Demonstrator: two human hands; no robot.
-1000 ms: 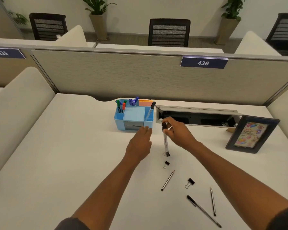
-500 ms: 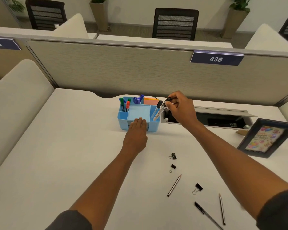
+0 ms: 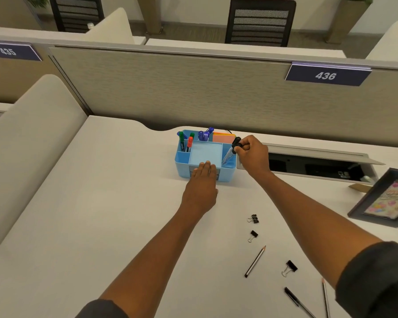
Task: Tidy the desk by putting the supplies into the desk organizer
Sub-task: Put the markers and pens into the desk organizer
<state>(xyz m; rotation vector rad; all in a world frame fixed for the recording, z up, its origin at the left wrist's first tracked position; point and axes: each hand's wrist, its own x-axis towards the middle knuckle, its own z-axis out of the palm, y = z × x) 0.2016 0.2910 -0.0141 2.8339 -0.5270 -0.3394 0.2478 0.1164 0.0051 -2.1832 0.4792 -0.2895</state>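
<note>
The right hand (image 3: pixel 253 154) pinches a black-capped pen (image 3: pixel 230 152), tilted in the right compartment of the blue organizer (image 3: pixel 228 174). The left hand (image 3: pixel 201 184) rests flat-fingered against its front.

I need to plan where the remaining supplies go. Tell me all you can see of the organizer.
The organizer is a light blue box, plastic by its look, upright at the desk's back edge. It has a bare centre tray, a left slot with markers, back slots with purple items and sticky notes, and a drawer in front. The left hand touches its front; the right hand lowers a pen into the right slot.
</note>
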